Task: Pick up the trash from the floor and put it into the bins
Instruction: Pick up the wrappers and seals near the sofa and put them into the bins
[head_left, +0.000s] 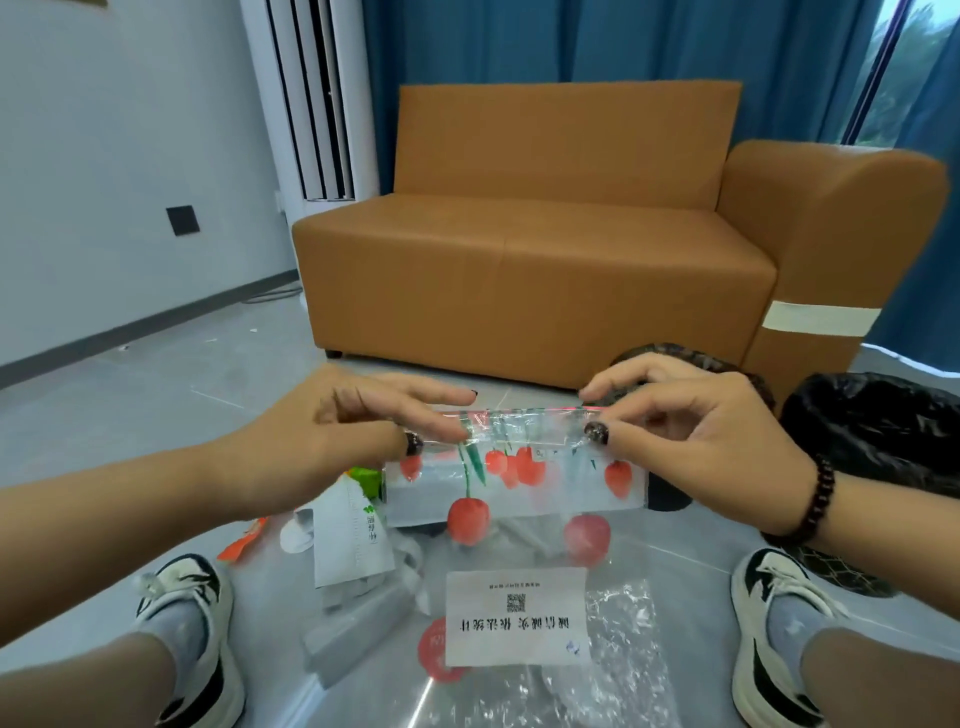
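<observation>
- Grey tiled floor (156, 405), orange leather sofa (535, 260) behind.
- Left hand (332, 431) and right hand (696, 431) both pinch a clear cherry-print plastic bag (514, 478) by its top edge.

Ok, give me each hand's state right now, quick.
Left hand: pinches the top edge of the clear cherry-print bag at its left end.
Right hand: pinches the same bag's top edge at the right end.

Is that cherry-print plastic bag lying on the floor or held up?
Held up: the left hand and right hand pinch the cherry-print bag by its top edge.
</observation>
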